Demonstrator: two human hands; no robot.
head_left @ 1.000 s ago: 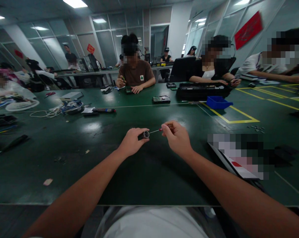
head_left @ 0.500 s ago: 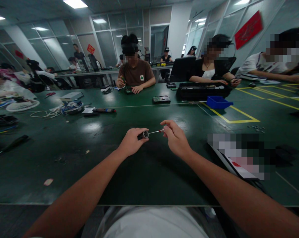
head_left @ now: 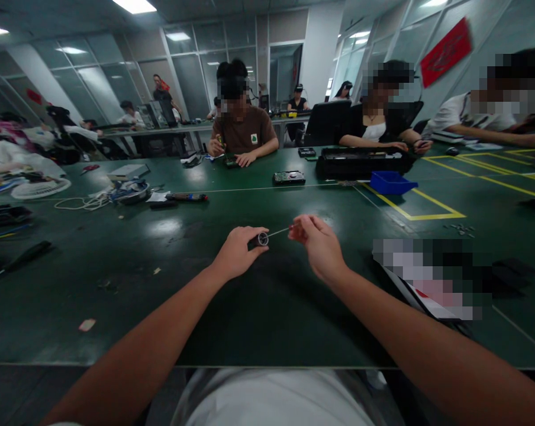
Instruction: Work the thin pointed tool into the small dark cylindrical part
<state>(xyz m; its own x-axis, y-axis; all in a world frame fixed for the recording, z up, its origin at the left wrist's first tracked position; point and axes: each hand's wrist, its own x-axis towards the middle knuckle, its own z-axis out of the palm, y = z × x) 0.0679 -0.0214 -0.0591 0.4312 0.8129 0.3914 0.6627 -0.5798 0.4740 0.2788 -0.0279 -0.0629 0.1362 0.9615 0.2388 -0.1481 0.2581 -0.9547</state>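
My left hand (head_left: 239,251) is closed around a small dark cylinder (head_left: 263,239), whose round, light-rimmed end faces right between thumb and fingers. In my right hand (head_left: 319,245) is a thin screwdriver (head_left: 279,231), its reddish handle mostly hidden by the fingers. The metal shaft slopes down leftward to the cylinder's round end; whether the tip touches or goes inside is too small to tell. Both hands are just above the green table (head_left: 267,319).
A circuit board (head_left: 289,177), a blue bin (head_left: 392,183) and a black casing (head_left: 360,164) lie ahead. Loose screws (head_left: 459,229) are at the right, beyond a blurred flat item (head_left: 427,284). Cables (head_left: 128,192) and a long screwdriver (head_left: 23,260) lie leftward. People (head_left: 243,127) sit across.
My right hand has shifted slightly right and its fingers have curled around the screwdriver's handle, tilting the shaft more steeply. The left hand with the cylinder has barely moved.
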